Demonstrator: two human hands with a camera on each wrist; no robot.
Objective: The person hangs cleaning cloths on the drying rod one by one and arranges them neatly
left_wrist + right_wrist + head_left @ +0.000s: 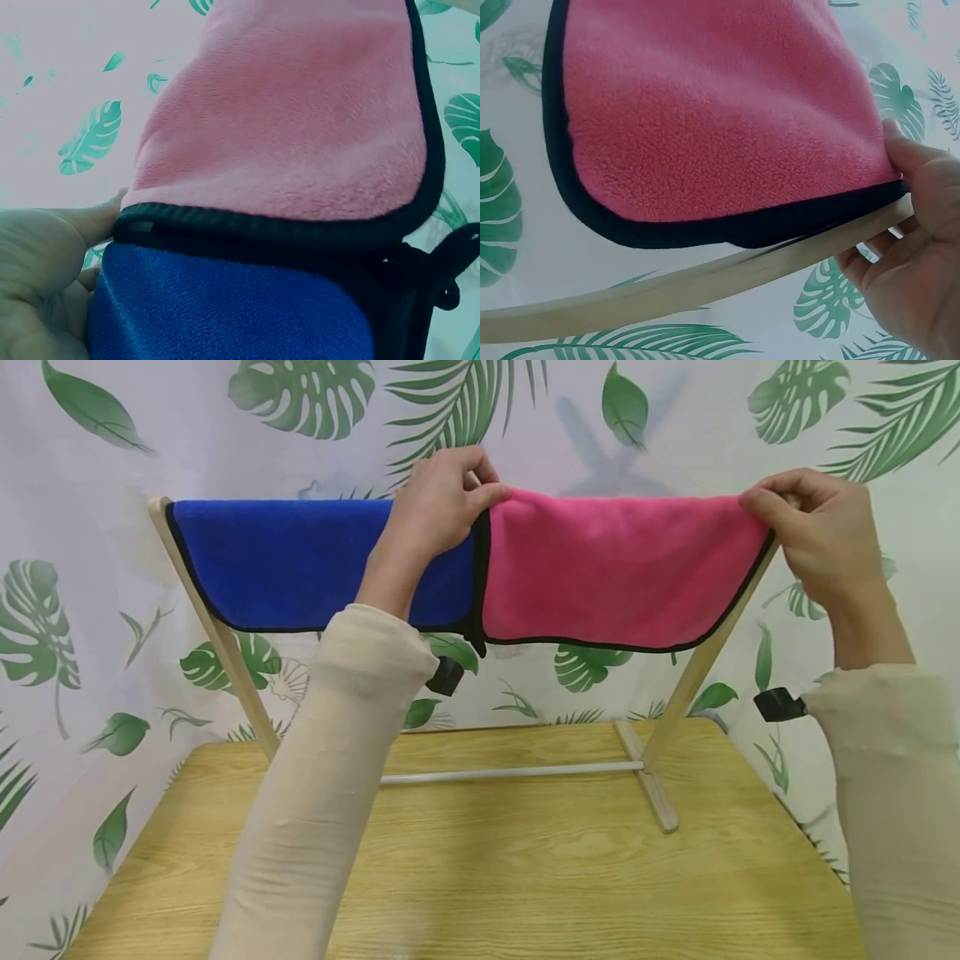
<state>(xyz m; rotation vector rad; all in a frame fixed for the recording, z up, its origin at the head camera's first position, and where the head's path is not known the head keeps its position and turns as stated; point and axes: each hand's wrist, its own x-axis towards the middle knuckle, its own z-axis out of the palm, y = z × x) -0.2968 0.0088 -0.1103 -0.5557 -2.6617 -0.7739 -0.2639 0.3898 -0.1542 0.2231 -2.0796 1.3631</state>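
Note:
A pink towel (622,568) with black edging hangs folded over the top of a wooden rack (240,681). Beside it on the left hangs a blue towel (292,564), also edged in black; their borders meet near the middle. My left hand (442,506) pinches the pink towel's upper left corner, in front of the blue towel's top. At the upper right corner, my right hand (825,531) pinches the pink towel next to the rack's right post. In the right wrist view, the thumb of the right hand (922,232) lies on the towel's fold. The top bar is hidden under the cloth.
The rack stands on a wood-grain table (525,877), with a white lower rod (517,772) and a wooden foot (648,777) at the right. Behind hangs a leaf-patterned white curtain (697,410). In the left wrist view a black loop (454,259) dangles by the towels' edges.

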